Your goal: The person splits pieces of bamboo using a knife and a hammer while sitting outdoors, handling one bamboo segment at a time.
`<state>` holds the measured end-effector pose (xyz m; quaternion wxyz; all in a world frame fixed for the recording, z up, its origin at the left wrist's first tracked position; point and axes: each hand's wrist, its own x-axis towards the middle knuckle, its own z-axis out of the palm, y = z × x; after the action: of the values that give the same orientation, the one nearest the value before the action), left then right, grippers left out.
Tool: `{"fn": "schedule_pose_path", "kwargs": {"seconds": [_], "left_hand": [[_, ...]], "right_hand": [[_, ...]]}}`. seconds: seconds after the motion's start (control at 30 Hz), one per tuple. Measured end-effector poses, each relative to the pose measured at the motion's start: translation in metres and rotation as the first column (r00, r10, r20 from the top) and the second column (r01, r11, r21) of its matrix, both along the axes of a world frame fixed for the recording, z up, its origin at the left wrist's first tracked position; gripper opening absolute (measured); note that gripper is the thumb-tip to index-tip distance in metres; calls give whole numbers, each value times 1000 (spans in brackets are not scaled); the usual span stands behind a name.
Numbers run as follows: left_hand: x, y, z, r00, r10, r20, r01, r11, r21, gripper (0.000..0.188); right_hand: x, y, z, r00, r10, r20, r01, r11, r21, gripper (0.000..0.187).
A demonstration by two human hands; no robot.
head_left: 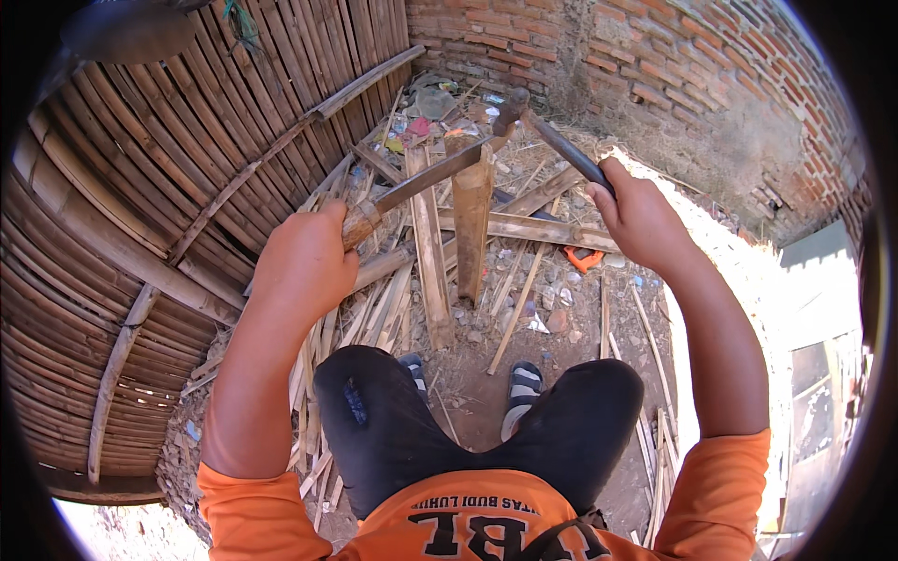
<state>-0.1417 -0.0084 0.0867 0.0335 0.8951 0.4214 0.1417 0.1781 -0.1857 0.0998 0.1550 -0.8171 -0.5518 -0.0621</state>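
My left hand (304, 260) is closed round the wooden handle of a machete (423, 181). Its blade points away to the right and crosses the top of an upright split bamboo piece (471, 224). In my right hand (644, 213) is a hammer (569, 152), gripped by its dark handle. The hammer head is up by the far end of the blade; whether they touch I cannot tell. Just left of the upright piece leans a narrower bamboo strip (428, 257).
Split bamboo strips (383, 304) lie under my left arm and around my feet. Beyond, an orange handle (583, 259) sits by a crosswise wooden bar (533, 229). A slatted bamboo wall (140, 178) stands left, a brick wall (692, 93) at the back right. Litter covers the corner ground.
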Motion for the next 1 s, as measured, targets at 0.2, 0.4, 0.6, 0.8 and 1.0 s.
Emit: {"fn": "schedule_pose_path", "kwargs": {"seconds": [0.2, 0.4, 0.6, 0.8, 1.0], "left_hand": [[0, -1, 2, 1000, 12, -22, -12, 1000, -11, 24], [-3, 0, 1, 1000, 17, -4, -17, 1000, -9, 25], [-2, -3, 3, 1000, 19, -14, -19, 999, -29, 26], [-5, -1, -1, 1000, -25, -3, 25, 995, 95, 26], [2, -4, 0, 1000, -27, -11, 27, 996, 83, 26]], "right_hand": [[9, -2, 34, 991, 108, -83, -60, 895, 441, 38], [-1, 2, -6, 997, 66, 28, -67, 995, 67, 35], [4, 3, 31, 988, 127, -82, -65, 845, 532, 40], [-1, -5, 7, 992, 15, -127, 0, 993, 118, 37], [11, 1, -1, 987, 29, -158, 33, 925, 379, 36]]}}
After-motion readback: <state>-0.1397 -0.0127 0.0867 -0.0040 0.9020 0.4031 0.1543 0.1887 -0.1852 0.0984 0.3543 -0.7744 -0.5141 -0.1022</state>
